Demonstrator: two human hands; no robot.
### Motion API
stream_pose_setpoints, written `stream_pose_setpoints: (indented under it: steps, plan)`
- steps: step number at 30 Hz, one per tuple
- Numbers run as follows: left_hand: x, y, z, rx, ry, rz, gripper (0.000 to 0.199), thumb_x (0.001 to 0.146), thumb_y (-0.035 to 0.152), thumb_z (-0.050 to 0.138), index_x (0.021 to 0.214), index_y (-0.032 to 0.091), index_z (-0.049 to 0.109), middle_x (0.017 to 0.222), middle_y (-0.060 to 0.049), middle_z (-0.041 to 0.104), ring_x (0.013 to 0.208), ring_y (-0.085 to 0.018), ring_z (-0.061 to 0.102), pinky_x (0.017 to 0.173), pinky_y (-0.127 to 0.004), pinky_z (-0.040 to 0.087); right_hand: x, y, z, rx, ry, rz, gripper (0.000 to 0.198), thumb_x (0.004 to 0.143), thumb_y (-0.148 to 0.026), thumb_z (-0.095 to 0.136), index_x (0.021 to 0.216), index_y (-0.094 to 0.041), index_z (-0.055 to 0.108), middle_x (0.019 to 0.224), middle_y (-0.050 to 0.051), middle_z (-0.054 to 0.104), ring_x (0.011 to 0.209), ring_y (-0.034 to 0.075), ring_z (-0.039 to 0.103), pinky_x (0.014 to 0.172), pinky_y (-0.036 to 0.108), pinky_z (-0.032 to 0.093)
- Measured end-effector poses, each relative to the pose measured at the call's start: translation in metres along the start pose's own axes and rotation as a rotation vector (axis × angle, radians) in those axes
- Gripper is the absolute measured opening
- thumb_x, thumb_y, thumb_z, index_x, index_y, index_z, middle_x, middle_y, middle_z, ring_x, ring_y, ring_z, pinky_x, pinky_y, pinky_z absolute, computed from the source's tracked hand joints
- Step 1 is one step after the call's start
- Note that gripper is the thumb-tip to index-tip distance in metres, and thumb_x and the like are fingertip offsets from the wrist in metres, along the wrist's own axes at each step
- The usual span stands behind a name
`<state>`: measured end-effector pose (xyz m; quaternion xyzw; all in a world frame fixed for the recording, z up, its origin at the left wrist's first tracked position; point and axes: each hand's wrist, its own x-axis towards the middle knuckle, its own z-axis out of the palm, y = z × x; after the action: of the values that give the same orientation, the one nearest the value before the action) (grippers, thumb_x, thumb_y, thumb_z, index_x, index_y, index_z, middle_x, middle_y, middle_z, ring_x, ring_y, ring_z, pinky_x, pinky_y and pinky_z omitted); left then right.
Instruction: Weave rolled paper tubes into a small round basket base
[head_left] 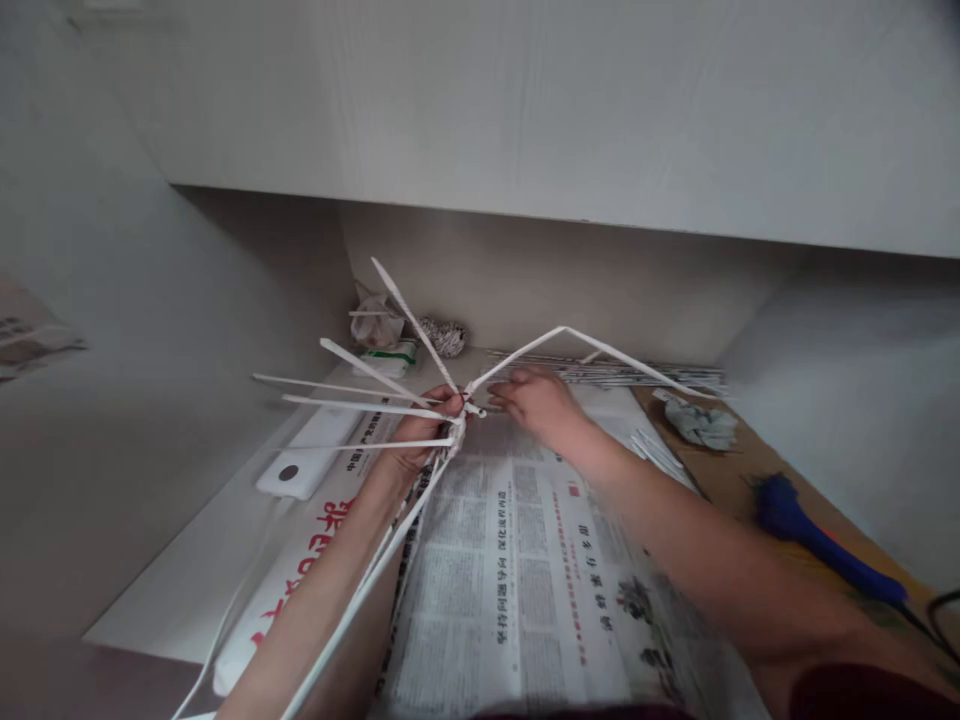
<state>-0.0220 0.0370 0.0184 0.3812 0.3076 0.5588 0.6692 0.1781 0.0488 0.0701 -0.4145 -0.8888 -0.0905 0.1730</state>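
Observation:
My left hand (420, 430) grips a small woven piece of rolled paper strips (455, 437) above the newspaper. Long white strips fan out from it to the left, upward and down toward me. One strip (517, 358) rises to the right, bends sharply and runs down over the back of the table. Just right of the woven piece, my right hand (541, 405) has its fingers curled together, slightly blurred. Whatever may be between those fingertips cannot be made out.
Newspaper (469, 610) covers the tabletop. A white device (306, 465) with a cable lies left. At the back are a paper-tube bundle (637, 374), a green-white packet (386, 358) and a plastic bag (375, 325). Right: cardboard (739, 490), crumpled grey material (701, 422), a blue corded tool (825, 550).

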Motion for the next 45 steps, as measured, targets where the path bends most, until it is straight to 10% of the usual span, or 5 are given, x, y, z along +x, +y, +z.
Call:
stream_pose_setpoints:
  steps: [9, 36, 45]
  plan:
    - [0.001, 0.001, -0.001, 0.057, 0.121, -0.001, 0.034, 0.051, 0.025, 0.091, 0.069, 0.017, 0.064, 0.056, 0.003, 0.06, 0.048, -0.008, 0.049, 0.044, -0.021, 0.034, -0.092, -0.023, -0.055, 0.07, 0.375, 0.134, 0.026, 0.097, -0.03, 0.051, 0.108, -0.026, 0.075, 0.077, 0.004, 0.065, 0.078, 0.019, 0.056, 0.074, 0.032, 0.044]
    - [0.005, -0.01, 0.008, 0.213, 0.125, 0.053, 0.028, 0.055, 0.028, 0.09, 0.067, 0.016, 0.068, 0.055, 0.001, 0.06, 0.043, -0.008, 0.048, 0.039, -0.02, 0.034, -0.1, -0.028, -0.049, -0.098, 0.267, 0.205, 0.028, 0.096, -0.026, 0.05, 0.09, -0.025, 0.077, 0.065, 0.003, 0.06, 0.069, 0.019, 0.051, 0.065, 0.031, 0.034]
    - [0.008, -0.017, 0.007, 0.244, 0.14, 0.02, 0.032, 0.051, 0.03, 0.093, 0.069, 0.016, 0.069, 0.061, -0.001, 0.065, 0.049, -0.008, 0.053, 0.045, -0.02, 0.041, -0.098, -0.02, -0.045, 0.148, 0.195, 0.253, 0.024, 0.096, -0.033, 0.053, 0.099, -0.028, 0.077, 0.074, 0.002, 0.067, 0.074, 0.018, 0.058, 0.071, 0.031, 0.04]
